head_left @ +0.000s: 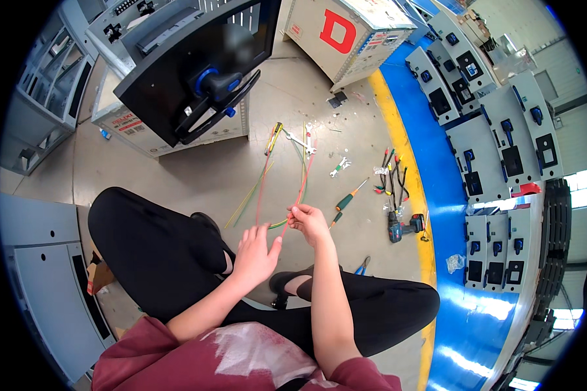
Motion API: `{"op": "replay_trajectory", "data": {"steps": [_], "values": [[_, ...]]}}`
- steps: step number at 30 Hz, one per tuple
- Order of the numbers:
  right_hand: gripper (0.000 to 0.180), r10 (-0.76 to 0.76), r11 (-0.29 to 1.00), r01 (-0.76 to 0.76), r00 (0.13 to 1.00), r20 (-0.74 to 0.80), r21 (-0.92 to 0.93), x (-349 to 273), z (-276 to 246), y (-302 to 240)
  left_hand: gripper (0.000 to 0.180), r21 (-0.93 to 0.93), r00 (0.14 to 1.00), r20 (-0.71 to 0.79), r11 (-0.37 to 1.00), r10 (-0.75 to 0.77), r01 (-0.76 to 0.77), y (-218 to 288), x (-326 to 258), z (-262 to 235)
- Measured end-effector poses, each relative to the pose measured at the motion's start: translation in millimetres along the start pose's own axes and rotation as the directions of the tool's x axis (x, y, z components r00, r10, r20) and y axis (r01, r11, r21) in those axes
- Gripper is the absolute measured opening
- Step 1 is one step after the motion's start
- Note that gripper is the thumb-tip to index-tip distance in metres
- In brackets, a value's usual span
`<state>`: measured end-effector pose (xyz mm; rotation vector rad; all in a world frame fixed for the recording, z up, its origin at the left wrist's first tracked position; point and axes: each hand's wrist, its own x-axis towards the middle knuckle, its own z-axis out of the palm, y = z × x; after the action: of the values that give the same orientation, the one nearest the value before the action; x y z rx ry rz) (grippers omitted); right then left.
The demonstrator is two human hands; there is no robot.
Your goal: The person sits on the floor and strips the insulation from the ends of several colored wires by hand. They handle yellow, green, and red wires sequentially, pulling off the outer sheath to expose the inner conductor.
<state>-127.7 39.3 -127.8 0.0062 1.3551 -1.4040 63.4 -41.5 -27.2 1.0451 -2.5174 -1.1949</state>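
Thin red, yellow and green wires (262, 189) trail loose across the floor (176, 176); my right hand (308, 223) pinches one red end, my left hand (254, 255) hovers open beside it, work seemingly barely begun.

A green and orange screwdriver (352, 195) lies on the grey floor (195, 173). Near it sits a cordless drill (406, 226). Small wrenches (340, 167) lie further out. A yellow line (404, 146) runs beside a blue strip (447, 215).
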Motion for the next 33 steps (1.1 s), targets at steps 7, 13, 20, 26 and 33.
{"op": "replay_trajectory", "data": {"steps": [7, 13, 20, 26, 33], "values": [[0.016, -0.343, 0.9, 0.359, 0.933, -0.107, 0.249, -116, 22, -9, 0.048, -0.588, 0.761, 0.648, 0.649, 0.023, 0.482, 8, -22, 14], [0.014, -0.455, 0.784, 0.406, 0.891, -0.011, 0.47, -144, 23, -17, 0.038, -0.698, 0.713, 0.687, 0.402, 0.143, 0.592, 14, -42, 2], [0.022, -0.288, 0.949, 0.297, 0.953, -0.089, 0.108, -149, 35, -10, 0.035, -0.617, 0.921, 0.384, 0.761, 0.072, 0.198, 16, -50, 3], [0.021, -0.321, 0.925, 0.337, 0.94, -0.112, 0.176, -153, 40, -14, 0.043, -0.352, 0.927, 0.373, 0.929, 0.029, 0.113, 21, -46, -14], [0.025, -0.309, 0.944, 0.311, 0.95, -0.031, 0.111, -148, 57, 4, 0.049, -0.398, 0.97, 0.241, 0.912, 0.007, 0.093, 19, -48, -13]]}}
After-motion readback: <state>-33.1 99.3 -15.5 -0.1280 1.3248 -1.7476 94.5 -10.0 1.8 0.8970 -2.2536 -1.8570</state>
